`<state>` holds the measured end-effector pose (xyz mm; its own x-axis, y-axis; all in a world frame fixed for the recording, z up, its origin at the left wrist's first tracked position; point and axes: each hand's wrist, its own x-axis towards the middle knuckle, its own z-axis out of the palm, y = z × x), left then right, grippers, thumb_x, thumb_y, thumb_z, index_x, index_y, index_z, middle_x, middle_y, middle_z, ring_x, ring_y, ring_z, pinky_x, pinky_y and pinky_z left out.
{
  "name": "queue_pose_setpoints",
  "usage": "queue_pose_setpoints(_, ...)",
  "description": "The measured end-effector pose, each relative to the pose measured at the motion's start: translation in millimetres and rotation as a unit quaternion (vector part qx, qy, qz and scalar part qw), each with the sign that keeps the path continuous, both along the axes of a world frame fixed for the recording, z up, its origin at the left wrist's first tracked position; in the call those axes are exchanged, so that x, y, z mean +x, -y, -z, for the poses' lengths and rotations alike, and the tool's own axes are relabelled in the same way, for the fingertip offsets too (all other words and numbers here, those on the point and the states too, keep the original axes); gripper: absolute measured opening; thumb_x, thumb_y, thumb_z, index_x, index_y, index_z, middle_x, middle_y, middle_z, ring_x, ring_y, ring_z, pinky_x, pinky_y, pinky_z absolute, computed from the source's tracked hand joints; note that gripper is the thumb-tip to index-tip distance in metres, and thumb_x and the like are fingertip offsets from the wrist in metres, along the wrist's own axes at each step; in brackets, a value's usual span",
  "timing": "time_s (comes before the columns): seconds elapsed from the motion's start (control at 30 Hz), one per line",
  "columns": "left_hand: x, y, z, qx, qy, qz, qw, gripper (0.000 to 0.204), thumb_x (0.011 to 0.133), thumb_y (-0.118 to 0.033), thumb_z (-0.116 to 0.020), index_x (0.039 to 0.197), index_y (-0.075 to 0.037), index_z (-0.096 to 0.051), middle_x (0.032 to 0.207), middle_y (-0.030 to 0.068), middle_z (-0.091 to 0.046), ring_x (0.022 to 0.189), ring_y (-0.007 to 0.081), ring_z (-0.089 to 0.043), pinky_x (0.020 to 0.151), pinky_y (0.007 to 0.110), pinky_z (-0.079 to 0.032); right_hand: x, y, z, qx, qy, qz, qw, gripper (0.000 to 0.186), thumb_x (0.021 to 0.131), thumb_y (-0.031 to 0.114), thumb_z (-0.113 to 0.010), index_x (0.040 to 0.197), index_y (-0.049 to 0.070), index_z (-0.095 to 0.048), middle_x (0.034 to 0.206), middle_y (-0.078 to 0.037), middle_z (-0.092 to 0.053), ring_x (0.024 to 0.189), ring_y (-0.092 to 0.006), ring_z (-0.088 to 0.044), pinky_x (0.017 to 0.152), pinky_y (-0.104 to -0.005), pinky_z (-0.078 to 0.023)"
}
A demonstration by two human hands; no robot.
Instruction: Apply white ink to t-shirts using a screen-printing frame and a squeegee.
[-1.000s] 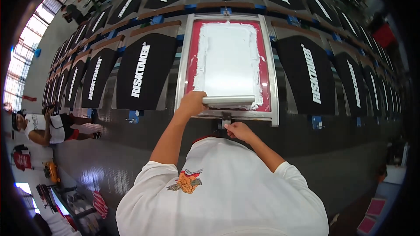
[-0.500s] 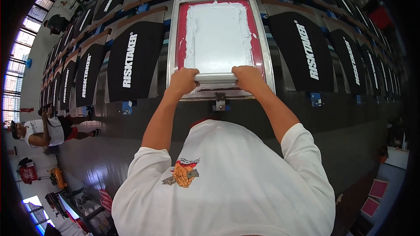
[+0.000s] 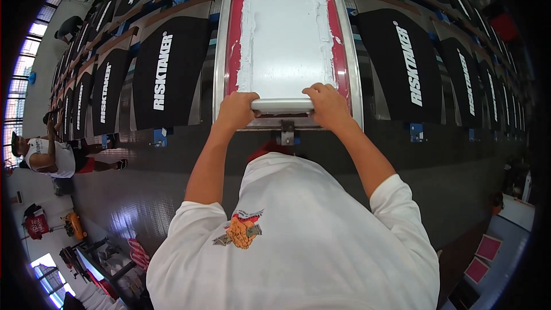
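My left hand [image 3: 236, 110] and my right hand [image 3: 329, 107] are closed on the two ends of a silver squeegee [image 3: 282, 105]. It lies across the near end of a screen-printing frame [image 3: 351, 51] with metal sides. White ink [image 3: 287, 37] covers the middle of the screen, with thick ridges along its edges. Red mesh [image 3: 235, 28] shows around the ink. Below the squeegee, a metal clamp [image 3: 287, 132] sits at the frame's near edge. The squeegee's blade is hidden from view.
Black printed fabric panels, one to the left [image 3: 172, 69] and one to the right [image 3: 402, 63], lie on boards in long rows. Blue brackets [image 3: 418, 132] stick out at their near ends. A person [image 3: 54, 155] in a white sleeveless top stands at far left.
The view has shifted slightly. Both hands still hold the squeegee at the near end of the screen, and the right fingers have shifted a little on its end. The person at left has moved slightly.
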<state>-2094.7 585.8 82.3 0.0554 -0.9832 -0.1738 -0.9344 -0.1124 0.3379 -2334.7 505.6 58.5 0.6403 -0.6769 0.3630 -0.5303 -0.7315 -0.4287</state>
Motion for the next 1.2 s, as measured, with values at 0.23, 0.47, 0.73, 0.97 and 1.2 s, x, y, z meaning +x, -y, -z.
queue_pose_setpoints(0.23,-7.2,-38.5,20.9,-0.155,-0.054,0.028,0.986,0.02,0.059,0.003,-0.058,0.076,-0.006,-0.062,0.071,0.0141,-0.06,0.065,0.0359,-0.056,0.058,0.045,-0.043,-8.5,-36.5,15.2,0.09,-0.088,0.04,0.991,0.011,0.066,0.0,-0.056,0.075,0.006,-0.057,0.071,-0.012,-0.059,0.065,-0.0311,-0.06,0.059,-0.0411,-0.049)
queue_pose_setpoints(0.47,-10.3,-15.2,4.4,-0.063,-0.039,0.023,0.997,0.015,0.059,0.001,-0.061,0.073,-0.005,-0.059,0.066,0.0117,-0.058,0.063,0.031,-0.059,0.057,0.041,-0.044,-5.3,-14.1,-3.9,0.141,-0.096,0.032,0.985,0.025,0.06,-0.005,-0.06,0.081,0.006,-0.066,0.076,-0.011,-0.064,0.069,-0.0297,-0.062,0.06,-0.0388,-0.049)
queue_pose_setpoints(0.73,-7.1,-15.5,15.0,-0.04,-0.016,-0.006,0.999,0.027,0.06,0.001,-0.063,0.086,-0.006,-0.066,0.075,0.0108,-0.063,0.072,0.0304,-0.062,0.063,0.042,-0.048,-0.9,-9.3,3.6,0.146,-0.127,0.044,0.98,0.023,0.062,0.001,-0.065,0.084,0.009,-0.068,0.076,-0.011,-0.065,0.072,-0.03,-0.063,0.063,-0.0391,-0.05)
queue_pose_setpoints(0.97,-6.3,-6.2,10.3,0.006,0.003,-0.036,0.999,0.031,0.062,-0.014,-0.073,0.092,-0.01,-0.068,0.084,0.0128,-0.067,0.082,0.0318,-0.064,0.072,0.041,-0.051,5.2,-2.2,-5.4,0.147,-0.191,0.068,0.968,0.029,0.063,0.014,-0.075,0.091,0.009,-0.068,0.084,-0.013,-0.067,0.08,-0.0321,-0.064,0.071,-0.0403,-0.051)
queue_pose_setpoints(1.2,-1.9,-5.7,17.0,-0.028,0.021,-0.033,0.999,0.034,0.06,-0.018,-0.076,0.093,-0.011,-0.068,0.087,0.0153,-0.067,0.085,0.033,-0.064,0.075,0.041,-0.051,6.7,-0.8,-3.8,0.136,-0.224,0.062,0.963,0.034,0.063,0.02,-0.074,0.095,0.009,-0.068,0.086,-0.016,-0.067,0.084,-0.0336,-0.064,0.074,-0.0413,-0.051)
